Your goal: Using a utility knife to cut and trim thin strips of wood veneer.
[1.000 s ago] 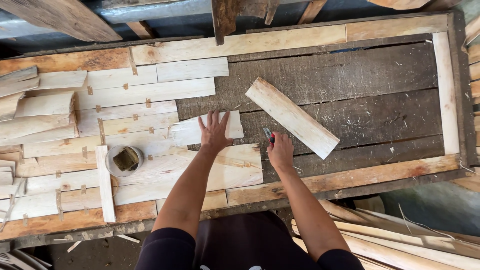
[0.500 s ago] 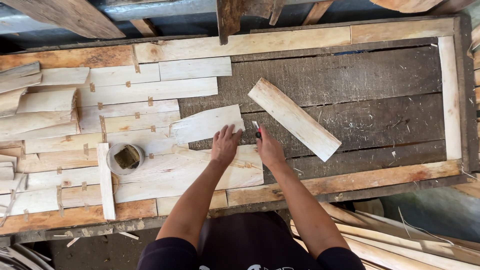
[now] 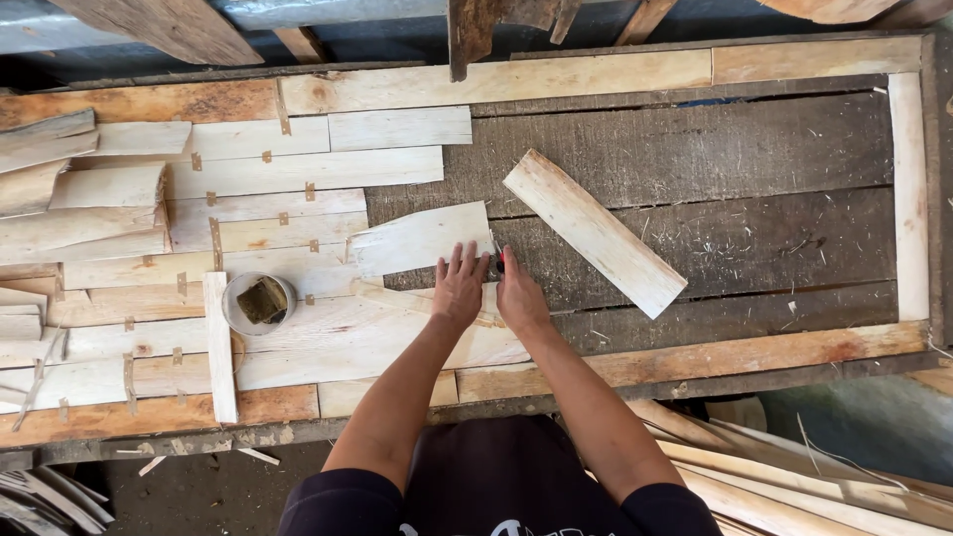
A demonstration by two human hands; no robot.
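My left hand (image 3: 459, 286) lies flat with fingers spread on the lower right corner of a pale, thin veneer piece (image 3: 417, 239) that rests on the dark wooden bench. Right beside it, my right hand (image 3: 519, 296) is closed around a small tool (image 3: 497, 256) with a dark red handle, its tip at the right edge of that piece. A longer pale wooden slat (image 3: 594, 231) lies at an angle just right of both hands, untouched.
Rows of pale veneer strips (image 3: 258, 179) joined with small tape pieces cover the bench's left half. A round tin (image 3: 258, 302) sits among them next to an upright slat (image 3: 219, 347). A light wood frame (image 3: 908, 199) borders the dark bench (image 3: 715, 159). Loose slats lie at lower right.
Both hands drew together at the veneer piece's right edge. The veneer piece has turned and shifted slightly, and my left hand moved from its middle to its lower right corner.
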